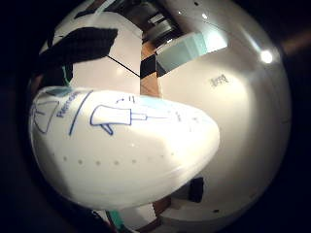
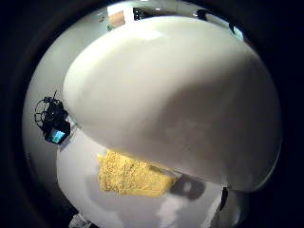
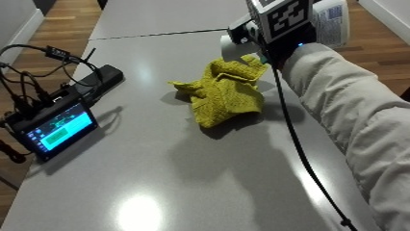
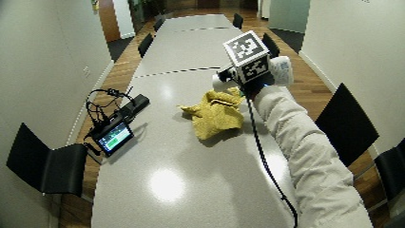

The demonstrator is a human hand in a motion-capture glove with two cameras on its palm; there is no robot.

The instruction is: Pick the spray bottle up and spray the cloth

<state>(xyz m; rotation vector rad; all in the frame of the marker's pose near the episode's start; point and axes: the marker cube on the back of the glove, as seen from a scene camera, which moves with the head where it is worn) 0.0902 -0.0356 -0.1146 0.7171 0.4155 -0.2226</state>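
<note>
In the outside view my gloved right hand (image 3: 289, 47) grips a white spray bottle (image 3: 333, 21) in the air, over the far right side of the grey table (image 3: 160, 168). The bottle's head (image 3: 234, 37) points left, just above the far edge of a crumpled yellow cloth (image 3: 224, 91). The cloth lies on the table below and left of the hand. In the little finger side palm view, the bottle (image 1: 121, 155) with its blue printed label sits close against the palm. The thumb side palm view shows the bottle (image 2: 175, 95) with the cloth (image 2: 130, 175) beneath it.
A small screen device (image 3: 54, 127) with cables sits at the table's left edge. Black chairs (image 4: 44, 164) stand along both sides of the long table (image 4: 164, 190). A seam crosses the table beyond the cloth.
</note>
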